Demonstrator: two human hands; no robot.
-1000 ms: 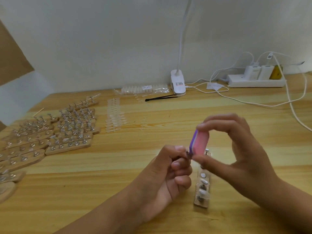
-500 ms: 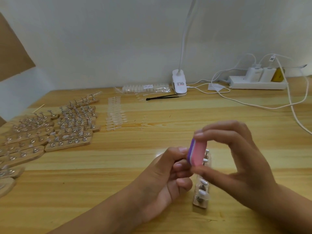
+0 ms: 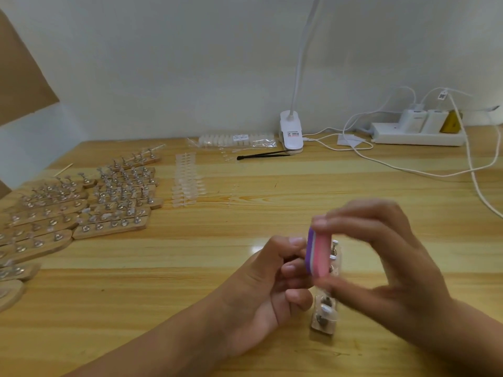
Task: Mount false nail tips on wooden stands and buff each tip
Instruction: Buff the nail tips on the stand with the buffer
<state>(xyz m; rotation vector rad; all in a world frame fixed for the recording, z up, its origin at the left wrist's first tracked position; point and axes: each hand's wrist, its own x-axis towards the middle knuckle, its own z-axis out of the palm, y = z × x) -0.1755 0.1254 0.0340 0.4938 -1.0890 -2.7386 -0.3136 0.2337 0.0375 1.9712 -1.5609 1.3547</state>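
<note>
At lower centre, your right hand (image 3: 386, 270), grip clamped on the buffer block (image 3: 319, 254), has slid it lower against the mostly hidden peg (image 3: 292, 259) your left hand (image 3: 272, 289) pinches, so buffing looks mid-stroke.

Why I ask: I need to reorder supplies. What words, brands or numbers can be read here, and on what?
No text can be read as written.
Lamp clip, sticker: red and black print, too blurred to read.
Nail-tip bag, white label: too small to read.
Cable tag: a square code, no legible words.
</note>
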